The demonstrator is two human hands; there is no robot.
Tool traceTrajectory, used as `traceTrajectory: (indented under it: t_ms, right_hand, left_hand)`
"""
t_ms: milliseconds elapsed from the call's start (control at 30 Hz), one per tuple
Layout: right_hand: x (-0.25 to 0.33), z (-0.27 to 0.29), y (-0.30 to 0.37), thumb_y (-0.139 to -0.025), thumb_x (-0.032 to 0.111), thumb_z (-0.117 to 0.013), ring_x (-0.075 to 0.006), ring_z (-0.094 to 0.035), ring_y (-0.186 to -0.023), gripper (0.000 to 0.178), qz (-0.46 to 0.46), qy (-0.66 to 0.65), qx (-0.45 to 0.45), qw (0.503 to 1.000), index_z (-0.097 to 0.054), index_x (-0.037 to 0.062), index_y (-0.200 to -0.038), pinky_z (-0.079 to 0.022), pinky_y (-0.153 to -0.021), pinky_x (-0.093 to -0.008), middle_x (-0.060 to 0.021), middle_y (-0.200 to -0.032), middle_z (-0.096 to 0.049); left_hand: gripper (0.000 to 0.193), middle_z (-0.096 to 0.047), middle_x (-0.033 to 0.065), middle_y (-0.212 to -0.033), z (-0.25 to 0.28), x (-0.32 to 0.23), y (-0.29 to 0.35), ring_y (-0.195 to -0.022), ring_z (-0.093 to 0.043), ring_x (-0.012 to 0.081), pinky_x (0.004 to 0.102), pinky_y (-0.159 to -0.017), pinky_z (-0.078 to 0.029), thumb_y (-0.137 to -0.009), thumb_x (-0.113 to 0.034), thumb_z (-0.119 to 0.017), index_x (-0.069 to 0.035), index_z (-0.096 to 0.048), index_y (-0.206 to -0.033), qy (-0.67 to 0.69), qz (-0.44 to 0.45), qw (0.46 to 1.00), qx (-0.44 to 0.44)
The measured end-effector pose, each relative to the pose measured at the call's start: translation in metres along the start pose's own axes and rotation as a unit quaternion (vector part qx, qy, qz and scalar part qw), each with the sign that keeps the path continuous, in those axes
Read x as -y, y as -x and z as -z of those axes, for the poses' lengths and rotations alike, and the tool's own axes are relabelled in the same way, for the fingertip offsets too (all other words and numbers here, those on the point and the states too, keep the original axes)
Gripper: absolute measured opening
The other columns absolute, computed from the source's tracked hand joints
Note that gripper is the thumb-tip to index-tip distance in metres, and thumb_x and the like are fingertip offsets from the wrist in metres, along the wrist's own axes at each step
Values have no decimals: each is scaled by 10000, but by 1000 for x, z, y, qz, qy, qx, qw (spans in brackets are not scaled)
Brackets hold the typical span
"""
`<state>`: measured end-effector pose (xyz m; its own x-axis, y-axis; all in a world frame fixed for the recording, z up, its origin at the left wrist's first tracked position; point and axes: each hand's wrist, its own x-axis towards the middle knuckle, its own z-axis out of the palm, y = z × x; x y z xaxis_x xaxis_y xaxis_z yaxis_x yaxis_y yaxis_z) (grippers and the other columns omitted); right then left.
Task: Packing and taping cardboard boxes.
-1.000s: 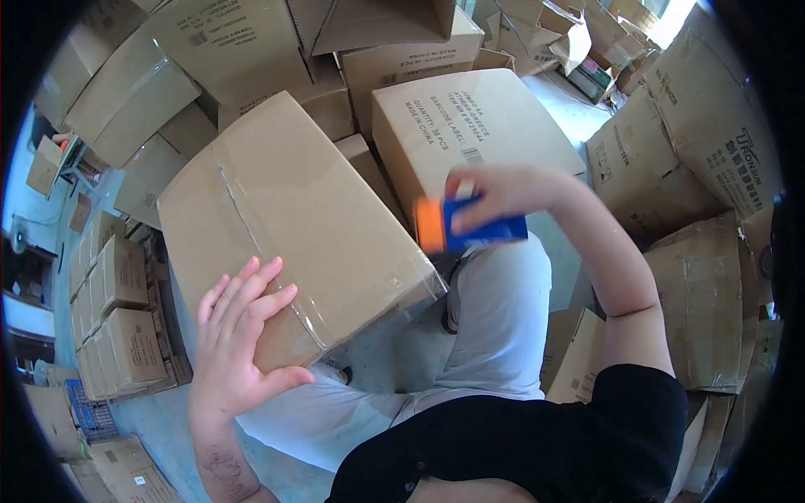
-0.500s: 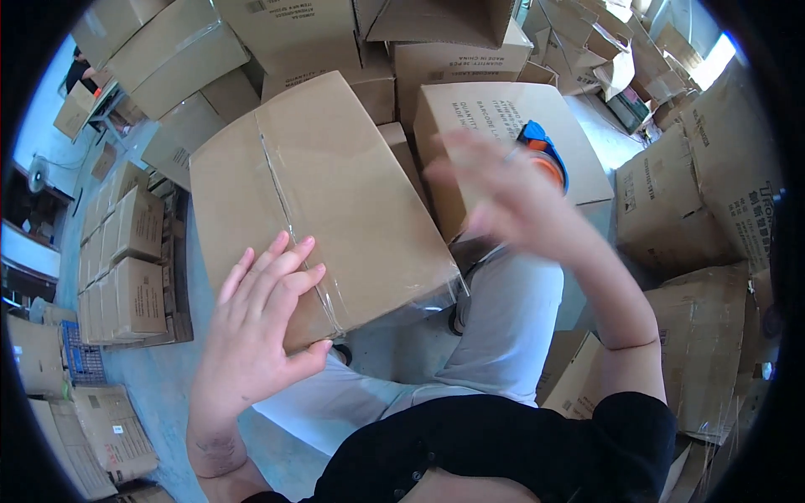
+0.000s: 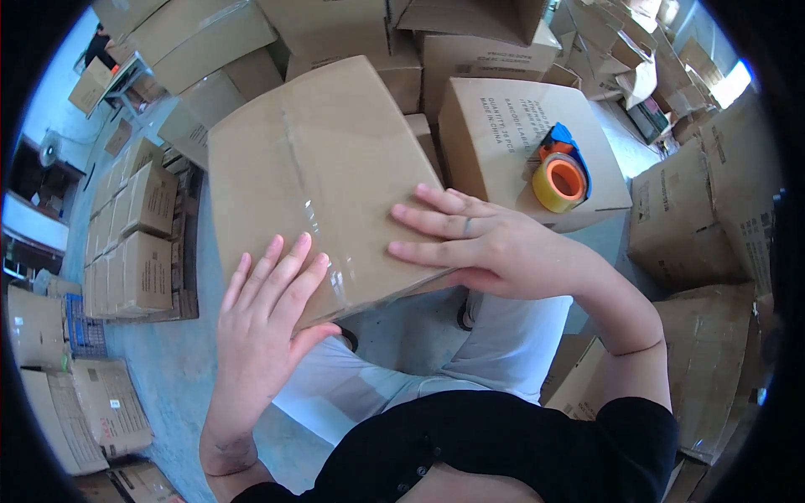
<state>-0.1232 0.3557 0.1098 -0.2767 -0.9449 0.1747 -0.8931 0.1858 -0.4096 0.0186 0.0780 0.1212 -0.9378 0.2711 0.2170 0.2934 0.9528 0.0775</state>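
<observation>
A large brown cardboard box (image 3: 335, 159) stands tilted before me, a strip of clear tape (image 3: 295, 163) running along its top seam. My left hand (image 3: 272, 314) rests on its near left part, fingers spread and flat, thumb over the near edge. On the near right part lies my right hand (image 3: 478, 247), its fingers stretched out over the top and its thumb down by the side, partly hidden. Neither hand is closed around anything. Beyond my right hand, a blue and orange tape dispenser (image 3: 560, 168) with a yellowish roll sits on another closed carton (image 3: 495, 126).
Stacked cartons (image 3: 352, 33) rise behind the box. At the left, several cartons (image 3: 142, 268) stand on a pallet beside a blue crate (image 3: 84, 327). Large cartons (image 3: 683, 210) crowd the right side. Farther off, a person (image 3: 99, 46) is near a table.
My right hand has come down from in front of the tape dispenser onto the box's right part. The left hand stays on the box. The whole view has shifted slightly.
</observation>
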Motion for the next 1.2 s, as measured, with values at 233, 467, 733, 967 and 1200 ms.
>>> traceTrajectory:
  t_ms: [233,467,733,967,1200]
  right_hand:
    - [8,-6,-13,-796,-16,-615,-377,-248,-1467,692,-11,-100,-15,995,-497,204,-1441,-322,-1160,-444,-73,-1576,-338]
    - [36,-22,-38,-784,137,-736,-357,-274,-1463,691,-39,-43,-41,997,-509,182,-1435,-325,-1156,-455,-81,-1555,-377]
    - [42,-29,-44,-774,256,-786,-374,-286,-1457,666,-33,-55,-46,997,-561,156,-1393,-320,-1150,-461,-108,-1529,-416]
    - [39,-32,-43,-759,357,-799,-394,-271,-1460,709,-38,-64,-47,996,-563,138,-1391,-281,-1158,-491,-123,-1536,-404]
    - [34,-27,-41,-898,312,-665,-395,-216,-1480,563,-25,-104,-37,994,-546,87,-1400,-212,-1179,-496,-143,-1546,-384]
  left_hand:
    - [658,-562,101,-1389,-20,33,59,-1293,-520,325,460,-1061,-414,-689,-154,-829,-149,-605,-1308,74,182,965,-174]
    - [611,-602,100,-1290,-62,79,54,-1172,-572,169,328,-1027,-434,-804,-53,-799,7,-517,-1343,512,261,741,-348]
    - [373,-654,98,-1225,-96,82,64,-1137,-585,139,285,-1014,-428,-940,-127,-673,42,-594,-1263,582,300,587,-476]
    - [313,-675,89,-1165,-107,66,47,-1054,-607,121,277,-951,-465,-998,-160,-592,34,-623,-1241,491,302,588,-568]
    - [433,-541,148,-1396,-101,36,25,-1262,-513,177,320,-1093,-363,-1040,-156,-497,45,-450,-1421,527,301,548,-575]
